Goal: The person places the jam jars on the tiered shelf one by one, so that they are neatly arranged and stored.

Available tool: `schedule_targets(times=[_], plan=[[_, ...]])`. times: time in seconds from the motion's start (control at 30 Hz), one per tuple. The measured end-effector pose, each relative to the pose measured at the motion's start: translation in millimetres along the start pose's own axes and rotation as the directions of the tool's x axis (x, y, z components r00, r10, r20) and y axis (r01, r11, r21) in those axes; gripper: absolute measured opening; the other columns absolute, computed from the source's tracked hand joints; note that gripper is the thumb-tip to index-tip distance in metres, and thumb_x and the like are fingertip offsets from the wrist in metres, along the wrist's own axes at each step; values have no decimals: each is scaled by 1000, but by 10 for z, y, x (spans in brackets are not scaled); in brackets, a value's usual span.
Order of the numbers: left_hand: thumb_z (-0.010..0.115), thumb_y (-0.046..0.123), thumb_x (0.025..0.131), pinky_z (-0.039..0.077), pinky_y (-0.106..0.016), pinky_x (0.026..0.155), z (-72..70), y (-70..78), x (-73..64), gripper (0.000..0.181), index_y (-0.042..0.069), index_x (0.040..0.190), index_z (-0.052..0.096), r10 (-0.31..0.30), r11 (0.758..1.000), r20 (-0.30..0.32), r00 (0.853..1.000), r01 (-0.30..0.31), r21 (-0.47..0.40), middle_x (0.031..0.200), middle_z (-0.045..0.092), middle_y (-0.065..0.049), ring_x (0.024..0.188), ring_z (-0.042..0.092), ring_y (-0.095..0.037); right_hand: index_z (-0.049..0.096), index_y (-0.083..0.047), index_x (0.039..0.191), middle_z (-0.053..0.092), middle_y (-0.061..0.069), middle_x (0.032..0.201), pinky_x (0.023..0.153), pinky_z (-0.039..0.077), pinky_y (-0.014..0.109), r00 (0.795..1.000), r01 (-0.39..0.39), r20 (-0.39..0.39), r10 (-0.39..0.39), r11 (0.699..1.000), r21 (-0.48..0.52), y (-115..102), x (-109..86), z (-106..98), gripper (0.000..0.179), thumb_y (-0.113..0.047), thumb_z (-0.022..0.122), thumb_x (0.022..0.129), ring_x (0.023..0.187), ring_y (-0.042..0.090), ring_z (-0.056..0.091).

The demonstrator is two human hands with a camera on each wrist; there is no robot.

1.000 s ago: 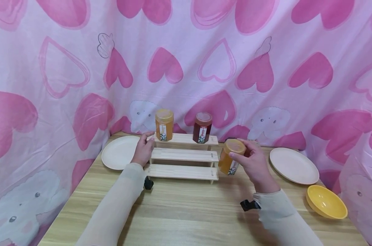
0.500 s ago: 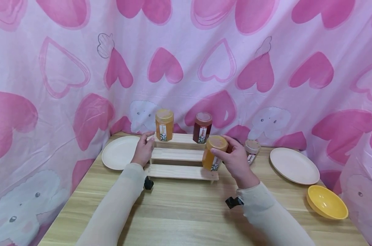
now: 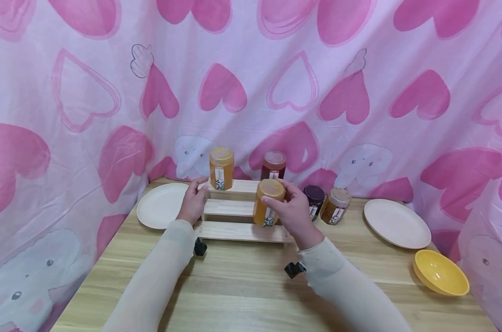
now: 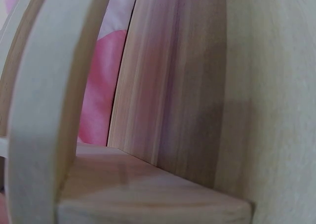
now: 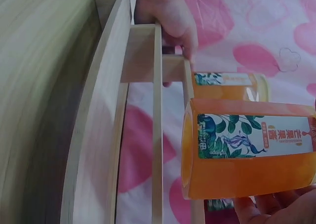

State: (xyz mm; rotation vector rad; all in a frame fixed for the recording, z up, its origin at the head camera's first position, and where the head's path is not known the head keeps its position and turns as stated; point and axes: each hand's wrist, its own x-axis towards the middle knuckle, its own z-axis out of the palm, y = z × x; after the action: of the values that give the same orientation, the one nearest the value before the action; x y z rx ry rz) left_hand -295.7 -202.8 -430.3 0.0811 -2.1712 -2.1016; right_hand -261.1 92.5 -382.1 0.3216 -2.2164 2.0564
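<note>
My right hand (image 3: 293, 210) grips an orange-yellow jam jar (image 3: 264, 210) by its side, the thumb across its front. It hangs over the three-tier wooden rack (image 3: 230, 231), overlapping the middle and bottom shelves in the head view. In the right wrist view the jar's printed label (image 5: 254, 136) faces the camera. My left hand (image 3: 194, 200) holds the left end of the rack's top shelf, its fingers around the edge. On that shelf stand another yellow jar (image 3: 222, 169) at the left and a dark red jar (image 3: 274, 162) at the right, partly hidden behind the held one.
Right of the rack, a dark-lidded jar (image 3: 314, 199) and a brown jar (image 3: 336, 207) stand close together on the wooden table (image 3: 238, 286). White plates lie at the left (image 3: 157, 207) and right (image 3: 397, 223). A yellow bowl (image 3: 441, 273) sits near the right edge; a heart-patterned curtain (image 3: 251, 115) encloses the table.
My right hand has carried the yellow jar leftward from beside the rack to over its shelves. The two jars behind it have come into view. My left hand has stayed put.
</note>
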Motion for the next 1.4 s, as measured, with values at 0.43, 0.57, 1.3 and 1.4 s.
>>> schedule_targets(times=[0.43, 0.57, 1.3, 1.4], plan=[[45, 31, 115, 44, -40, 103, -24, -328, 223, 41, 17, 154, 49, 12, 999, -34, 999, -11, 30, 106, 43, 0, 92, 46, -19, 63, -10, 144, 68, 10, 129, 103, 56, 42, 998, 40, -41, -40, 999, 4, 95, 129, 368, 66, -17, 91, 84, 118, 25, 66], [46, 26, 114, 45, -31, 87, -24, -184, 122, 41, 12, 153, 49, 15, 1000, -19, 1000, -14, 20, 91, 45, 0, 83, 46, -16, 65, -14, 141, 68, 8, 129, 103, 56, 44, 998, 35, -45, -35, 999, 5, 104, 157, 483, 64, -17, 92, 83, 119, 25, 66], [47, 18, 113, 41, -24, 69, -10, -30, 8, 40, 6, 151, 50, 58, 998, 4, 998, -58, 20, 80, 44, -1, 71, 43, -11, 58, -13, 140, 66, 7, 129, 102, 56, 45, 997, 15, -71, -25, 990, -137, 114, 220, 698, 69, -24, 94, 82, 120, 25, 65], [47, 18, 113, 40, -24, 66, -15, -28, 6, 40, 5, 151, 50, 61, 998, 5, 998, -61, 10, 74, 42, 2, 67, 42, -10, 57, -14, 140, 65, 6, 129, 102, 57, 44, 997, 13, -72, -23, 989, -145, 119, 232, 702, 69, -26, 93, 83, 120, 24, 65]])
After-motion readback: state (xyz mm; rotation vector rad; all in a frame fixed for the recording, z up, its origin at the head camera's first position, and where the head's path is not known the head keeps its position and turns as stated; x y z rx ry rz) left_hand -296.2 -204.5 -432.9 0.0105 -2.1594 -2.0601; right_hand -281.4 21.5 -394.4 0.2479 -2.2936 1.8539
